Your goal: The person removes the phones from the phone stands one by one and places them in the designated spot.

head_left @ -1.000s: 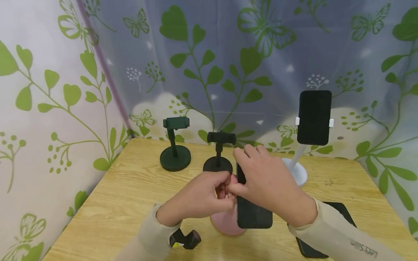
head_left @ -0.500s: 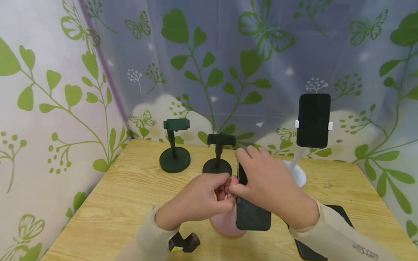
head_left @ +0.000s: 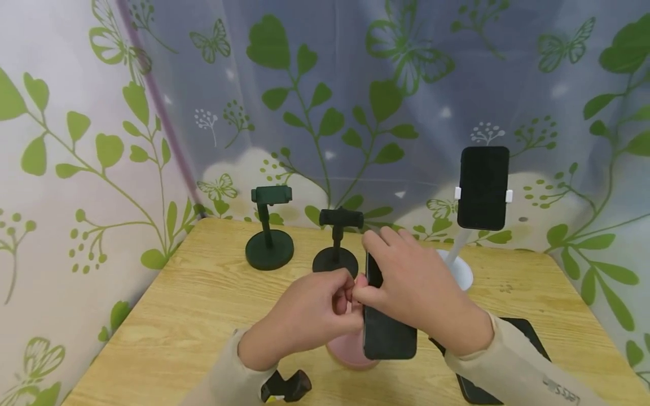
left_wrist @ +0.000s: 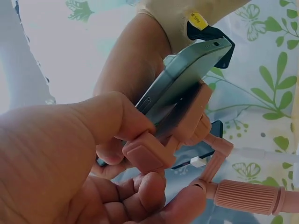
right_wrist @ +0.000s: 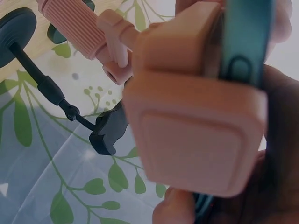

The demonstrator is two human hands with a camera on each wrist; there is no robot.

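Observation:
A pink phone stand stands mid-table, its round base (head_left: 352, 355) partly hidden by the hands and a dark phone (head_left: 391, 332). My right hand (head_left: 418, 282) holds that phone by its upper part, against the stand's holder. In the left wrist view the phone (left_wrist: 189, 63) lies along the pink holder, slightly tilted from it at one end. My left hand (head_left: 307, 307) pinches the holder's end clip (left_wrist: 147, 151) between thumb and fingers. Close up in the right wrist view, the clip (right_wrist: 196, 135) sits beside the phone's edge (right_wrist: 245, 42).
Behind stand a dark green phone stand (head_left: 270, 254) and a black one (head_left: 336, 260). At the back right, a white stand (head_left: 459, 273) bears another phone (head_left: 483, 189). A flat black device (head_left: 523, 332) lies under the right sleeve. Patterned curtains enclose the wooden table (head_left: 193, 304).
The head view has shifted slightly. Both hands keep their hold on the phone and the pink stand, with hardly any movement.

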